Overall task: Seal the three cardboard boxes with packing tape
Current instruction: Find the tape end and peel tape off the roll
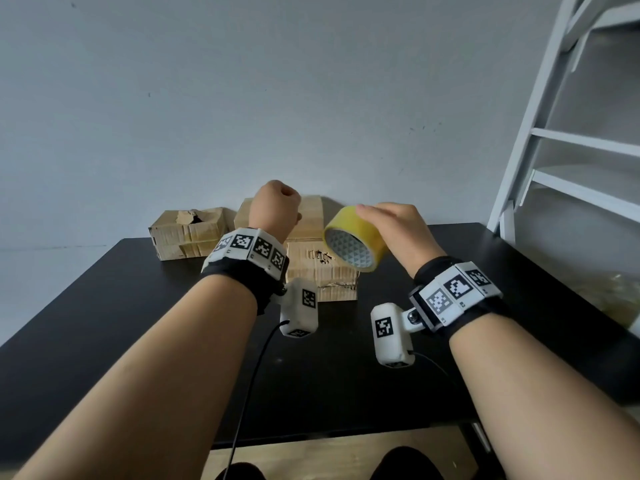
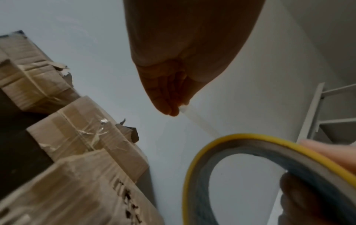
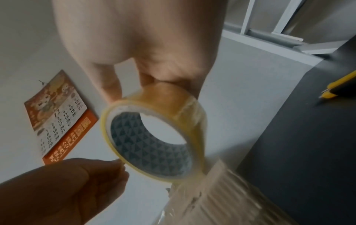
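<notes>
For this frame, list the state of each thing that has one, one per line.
Tape roll: held in the air by the right hand.
Tape end: peeled off, pinched by the left hand.
Left box: on the table, top torn.
Front box: top punctured.
Utility knife: lying untouched.

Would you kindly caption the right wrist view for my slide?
Right hand holds the tape roll while left hand pinches its loose end above a box.
</notes>
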